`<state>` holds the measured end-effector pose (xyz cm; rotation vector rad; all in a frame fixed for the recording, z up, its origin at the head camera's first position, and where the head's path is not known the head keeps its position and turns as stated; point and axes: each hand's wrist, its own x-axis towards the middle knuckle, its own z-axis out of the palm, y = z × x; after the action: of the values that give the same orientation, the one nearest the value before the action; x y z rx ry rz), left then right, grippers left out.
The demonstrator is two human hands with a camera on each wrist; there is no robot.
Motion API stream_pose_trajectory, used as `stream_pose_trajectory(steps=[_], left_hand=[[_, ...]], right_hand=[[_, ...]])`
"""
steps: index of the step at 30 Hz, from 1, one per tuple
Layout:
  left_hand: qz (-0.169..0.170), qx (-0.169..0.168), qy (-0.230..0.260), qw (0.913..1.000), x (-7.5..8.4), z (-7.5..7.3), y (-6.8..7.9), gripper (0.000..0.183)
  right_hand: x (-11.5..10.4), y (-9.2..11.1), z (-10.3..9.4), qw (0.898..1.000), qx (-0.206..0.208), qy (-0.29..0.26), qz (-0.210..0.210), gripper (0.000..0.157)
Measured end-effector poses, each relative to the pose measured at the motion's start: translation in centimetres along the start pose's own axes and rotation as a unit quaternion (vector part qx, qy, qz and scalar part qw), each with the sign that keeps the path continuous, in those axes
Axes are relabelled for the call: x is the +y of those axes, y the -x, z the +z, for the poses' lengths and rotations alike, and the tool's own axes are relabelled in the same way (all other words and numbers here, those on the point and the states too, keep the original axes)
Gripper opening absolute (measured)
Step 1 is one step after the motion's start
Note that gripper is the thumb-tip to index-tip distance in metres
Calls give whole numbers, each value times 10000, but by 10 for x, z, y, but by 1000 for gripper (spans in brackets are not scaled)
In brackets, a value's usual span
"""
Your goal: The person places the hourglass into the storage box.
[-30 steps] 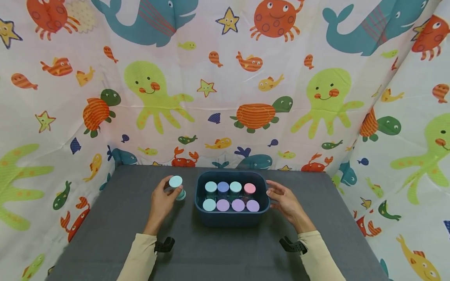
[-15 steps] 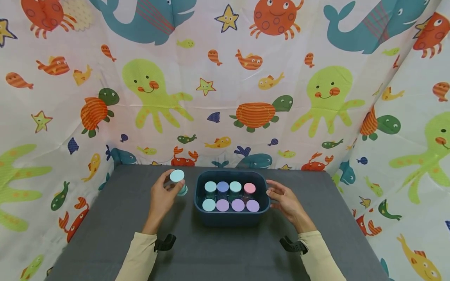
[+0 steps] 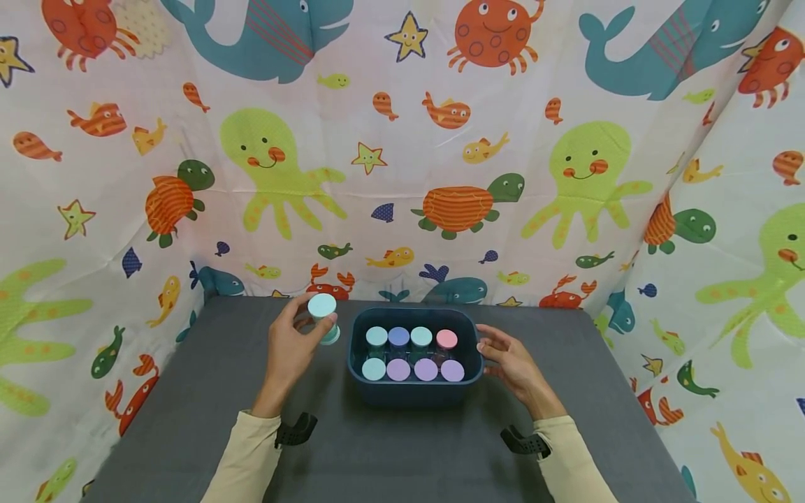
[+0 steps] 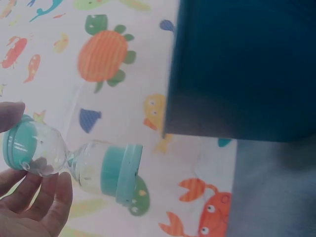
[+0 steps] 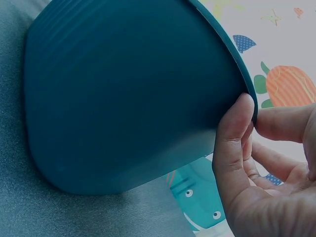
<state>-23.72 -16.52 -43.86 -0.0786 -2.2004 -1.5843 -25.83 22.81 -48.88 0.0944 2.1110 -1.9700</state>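
My left hand [image 3: 291, 351] holds a sand timer [image 3: 323, 307] with turquoise end caps, above the table to the left of a dark blue plastic bin [image 3: 411, 395]. In the left wrist view the clear glass sand timer [image 4: 89, 160] has its far cap free of the fingers, with greyish contents near the gripped end. My right hand [image 3: 517, 362] is at the bin's right end. Seen from the right wrist, its fingers pinch the rim of the bin [image 5: 123, 98]. Inside the bin, several sand timers [image 3: 399, 369] stand in two rows, their caps turquoise, blue, pink and purple.
The bin stands on a dark grey table [image 3: 402, 454]. A white curtain [image 3: 390, 251] printed with sea animals rises behind the table and along both sides. Both wrists wear black straps [image 3: 295, 429].
My left hand has raised the sand timer slightly and carried it a little to the right, towards the bin. My right hand and the bin have stayed put.
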Motion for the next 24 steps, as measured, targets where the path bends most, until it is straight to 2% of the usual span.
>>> stream_pose_trajectory(steps=[4,12,24], left_hand=[[31,-9,-59,10000,12,1,0,55],[460,-239,239,9984,32,6,-2,50],[710,-522,444,9951,51,27,-4,49]], right_hand=[[0,2,1,10000,1,8,37,48],[-2,1,1,10000,-11,-19,1,48],[-4,1,2,10000,-12,-27,22,48]])
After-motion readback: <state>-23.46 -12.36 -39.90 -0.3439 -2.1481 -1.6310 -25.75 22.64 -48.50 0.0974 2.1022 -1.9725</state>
